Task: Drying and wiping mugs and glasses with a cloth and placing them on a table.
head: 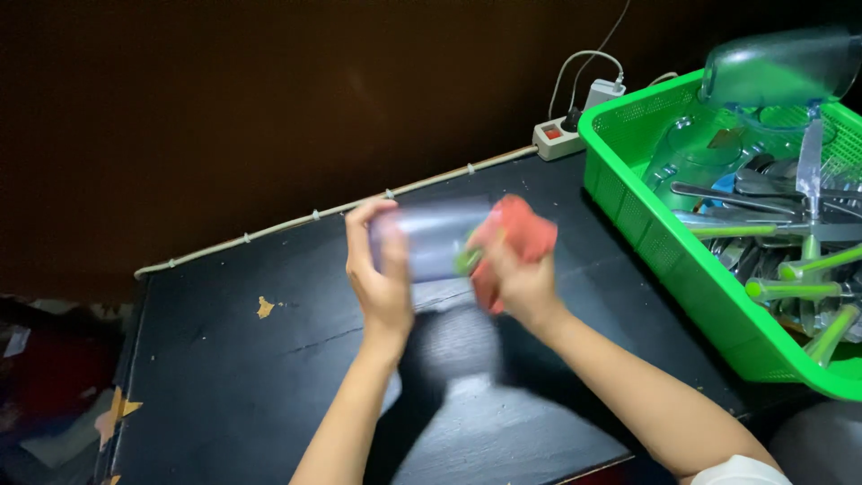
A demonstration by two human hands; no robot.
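L hand (382, 274) is wrapped round a clear plastic cup (435, 238), fingers curled on its left end, holding it sideways in the air above the black table (224, 359); cup's motion-blurred, so no detail. R hand (521, 278) has fingers closed on a red cloth (516, 233), pressed vs the cup's right end, w/ a bit of green showing where they meet. To the right, on the table edge, a green basket (664, 251) w/ green-handled cutlery (795, 269) & clear containers; a power strip (558, 136) sits just behind it by the wall.
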